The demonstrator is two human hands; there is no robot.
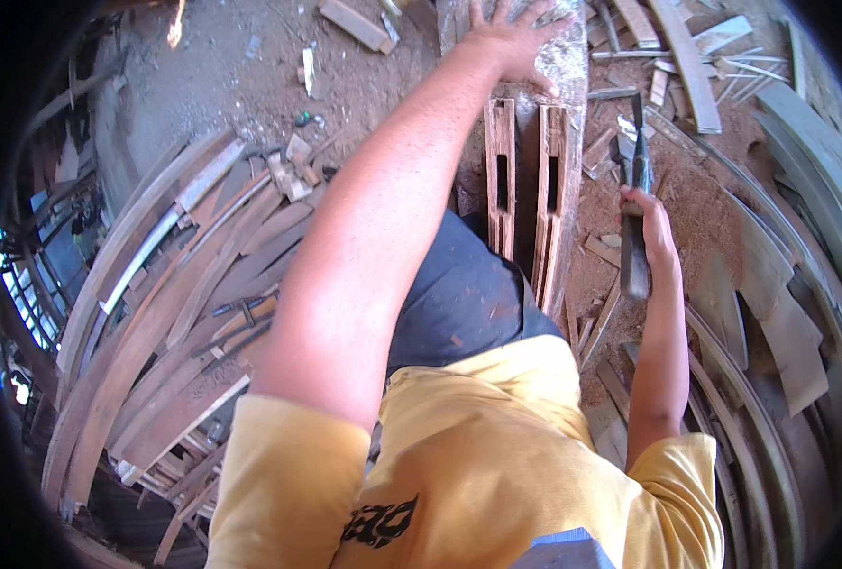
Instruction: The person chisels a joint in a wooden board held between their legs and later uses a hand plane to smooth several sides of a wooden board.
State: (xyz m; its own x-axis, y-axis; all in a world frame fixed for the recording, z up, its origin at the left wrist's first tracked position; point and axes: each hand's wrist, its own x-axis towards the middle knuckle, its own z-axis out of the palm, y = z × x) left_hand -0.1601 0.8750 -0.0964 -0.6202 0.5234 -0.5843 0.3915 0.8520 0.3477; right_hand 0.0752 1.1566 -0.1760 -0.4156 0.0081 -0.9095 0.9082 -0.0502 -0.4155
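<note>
My left hand lies with fingers spread on the far end of a worn, pale wooden plank. Just nearer to me, two reddish-brown wooden pieces stretch side by side along the plank, each with a dark slot cut into it. To their right, my right hand is closed around a dark chisel, its narrow blade pointing away from me. A thick, dark handle-like part extends below that hand. A second blunt piece shows beside the blade; whether it belongs to the same tool, I cannot tell.
Long boards are piled at my left, with a clamp-like metal tool among them. More planks lean along the right side. Wood offcuts and shavings litter the dirt floor.
</note>
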